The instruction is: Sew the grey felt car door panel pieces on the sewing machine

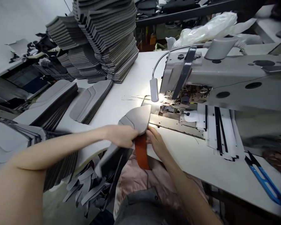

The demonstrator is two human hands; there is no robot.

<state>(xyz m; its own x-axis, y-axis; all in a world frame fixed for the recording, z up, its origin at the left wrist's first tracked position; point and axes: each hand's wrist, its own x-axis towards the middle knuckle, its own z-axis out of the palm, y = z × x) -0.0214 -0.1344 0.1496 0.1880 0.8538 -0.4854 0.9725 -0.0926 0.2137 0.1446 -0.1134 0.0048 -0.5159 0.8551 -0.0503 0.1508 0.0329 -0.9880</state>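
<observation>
A grey padded fabric panel with a rounded end lies at the table's front edge, just before the sewing machine's needle area. My left hand, slightly blurred, is closed on the panel's near edge. An orange-red strip hangs down from under the panel over my lap. My right hand is at the panel's right corner, its fingers bent around the edge beside the strip; its fingertips are partly hidden. Behind the panel stands the grey sewing machine, with a lit lamp by its head.
Tall stacks of grey panels stand at the back left, with lower piles nearer. Blue thread snips and white strips lie to the right. Grey offcuts hang below the table edge. A clear plastic bag sits behind the machine.
</observation>
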